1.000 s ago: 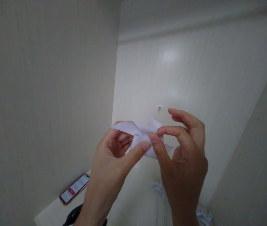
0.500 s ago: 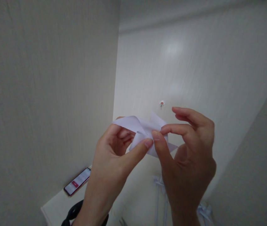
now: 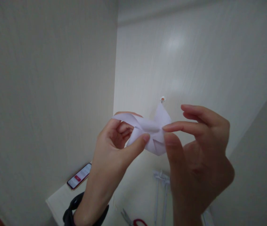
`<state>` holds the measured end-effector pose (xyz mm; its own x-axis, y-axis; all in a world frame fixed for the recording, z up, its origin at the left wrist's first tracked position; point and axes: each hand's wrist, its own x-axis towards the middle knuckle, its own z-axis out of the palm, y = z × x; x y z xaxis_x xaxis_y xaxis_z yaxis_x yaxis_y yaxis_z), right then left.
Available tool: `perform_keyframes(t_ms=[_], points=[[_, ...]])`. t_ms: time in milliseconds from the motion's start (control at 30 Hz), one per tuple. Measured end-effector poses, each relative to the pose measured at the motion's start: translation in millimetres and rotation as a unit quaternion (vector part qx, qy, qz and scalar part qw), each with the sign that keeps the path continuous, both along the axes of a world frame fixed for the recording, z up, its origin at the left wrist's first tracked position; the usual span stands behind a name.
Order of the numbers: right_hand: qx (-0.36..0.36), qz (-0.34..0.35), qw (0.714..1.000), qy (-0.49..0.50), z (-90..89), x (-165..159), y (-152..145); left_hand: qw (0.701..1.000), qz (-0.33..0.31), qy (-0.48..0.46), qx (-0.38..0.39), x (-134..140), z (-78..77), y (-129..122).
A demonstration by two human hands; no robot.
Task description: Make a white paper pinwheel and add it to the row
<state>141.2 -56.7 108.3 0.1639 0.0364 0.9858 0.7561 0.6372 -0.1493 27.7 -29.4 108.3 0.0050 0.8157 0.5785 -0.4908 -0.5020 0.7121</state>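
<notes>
A piece of folded white paper (image 3: 151, 125), with pointed flaps like a pinwheel's, is held up in front of the wall. My left hand (image 3: 119, 147) grips it from the left, thumb pressed on its front and fingers behind. At its right edge, my right hand (image 3: 199, 153) has the tips of thumb and index finger close together on the paper; its other fingers are raised off it. One flap stands upright beside the right index fingertip, while another curls over toward the left fingers.
On the white tabletop (image 3: 58, 201) lie a phone (image 3: 79, 176) with a lit screen, scissors (image 3: 130, 219) with red handles, and white folded-paper pieces on thin sticks (image 3: 161, 188), partly hidden by my right forearm. A small hook (image 3: 162, 99) is fixed to the wall behind.
My right hand has shifted right, its thumb sliding from the paper's middle to its right edge. The right flap now stands taller. My left hand keeps its grip, and more of the scissors shows.
</notes>
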Motion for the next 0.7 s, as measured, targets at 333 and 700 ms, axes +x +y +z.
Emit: perform_keyframes(t_ms=[333, 700], points=[[-0.004, -0.018, 0.996, 0.087, -29.3, 33.3, 38.3, 0.998, 0.054, 0.013, 0.011, -5.2, -11.1, 22.4], [-0.609, 0.033, 0.792, -0.033, -253.2, 43.3, 150.3, 0.995, 0.098, 0.010, 0.006, -2.8, -17.6, 39.2]])
